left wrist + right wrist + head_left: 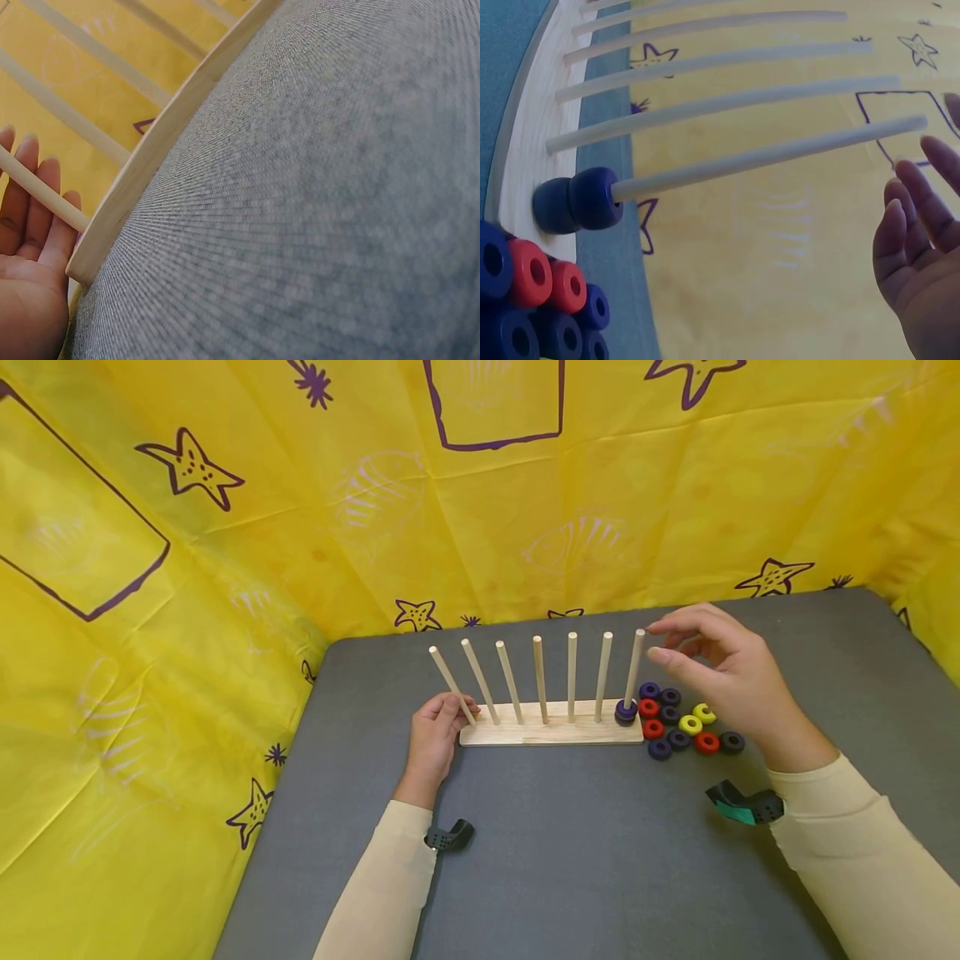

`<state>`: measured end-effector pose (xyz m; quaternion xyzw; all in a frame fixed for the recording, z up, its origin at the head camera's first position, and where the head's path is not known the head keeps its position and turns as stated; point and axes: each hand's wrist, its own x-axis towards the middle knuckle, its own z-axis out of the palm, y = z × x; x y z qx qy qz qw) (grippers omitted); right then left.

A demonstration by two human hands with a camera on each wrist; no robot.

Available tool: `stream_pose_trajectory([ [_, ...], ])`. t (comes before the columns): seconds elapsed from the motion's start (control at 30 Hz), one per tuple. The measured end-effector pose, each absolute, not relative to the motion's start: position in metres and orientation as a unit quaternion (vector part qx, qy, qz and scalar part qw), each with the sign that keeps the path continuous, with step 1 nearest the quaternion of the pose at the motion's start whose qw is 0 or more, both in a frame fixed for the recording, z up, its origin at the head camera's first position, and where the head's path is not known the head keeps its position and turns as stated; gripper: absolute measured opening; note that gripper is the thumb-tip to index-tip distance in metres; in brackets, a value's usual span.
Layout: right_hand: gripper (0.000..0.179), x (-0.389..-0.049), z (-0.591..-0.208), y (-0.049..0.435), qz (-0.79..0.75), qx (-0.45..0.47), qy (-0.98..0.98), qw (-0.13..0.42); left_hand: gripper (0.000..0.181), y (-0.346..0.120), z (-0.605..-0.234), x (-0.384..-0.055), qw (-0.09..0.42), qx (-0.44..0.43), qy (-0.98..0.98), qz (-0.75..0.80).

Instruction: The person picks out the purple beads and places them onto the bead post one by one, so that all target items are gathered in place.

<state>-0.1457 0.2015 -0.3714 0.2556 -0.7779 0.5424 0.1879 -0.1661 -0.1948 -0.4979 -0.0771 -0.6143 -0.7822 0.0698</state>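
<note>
A wooden stand carries a row of several upright pegs. On its rightmost peg two dark rings are stacked at the base, one blue and one darker. My left hand is at the stand's left end. Its fairly straight fingers lie behind the leftmost peg; the thumb is out of the left wrist view. Beside the top of the rightmost peg, my right hand holds nothing, thumb and fingertips apart. Loose blue, red, yellow and black rings lie below it.
A grey table bears the stand and the rings, which cluster against the stand's right end. Yellow cloth with purple starfish drawings hangs behind and to the left. Dark bands sit on both sleeved wrists.
</note>
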Motion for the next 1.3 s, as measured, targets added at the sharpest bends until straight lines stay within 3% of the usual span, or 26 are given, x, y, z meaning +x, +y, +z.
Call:
stream_pose_trajectory([
  [0.23, 0.022, -0.145, -0.376, 0.213, 0.606, 0.27, -0.732, 0.156, 0.041, -0.195, -0.497, -0.165, 0.071, -0.08, -0.611, -0.784],
  [0.53, 0.053, -0.153, -0.387, 0.226, 0.727, 0.354, -0.581, 0.096, 0.037, -0.194, -0.497, -0.165, 0.07, -0.078, -0.614, -0.782],
  [0.87, 0.057, -0.155, -0.4, 0.237, 0.74, 0.375, -0.554, 0.072, 0.041, -0.195, -0.498, -0.165, 0.071, -0.081, -0.613, -0.783],
  [1.3, 0.054, -0.145, -0.418, 0.264, 0.717, 0.336, -0.608, 0.052, 0.036, -0.195, -0.497, -0.165, 0.07, -0.078, -0.617, -0.78],
])
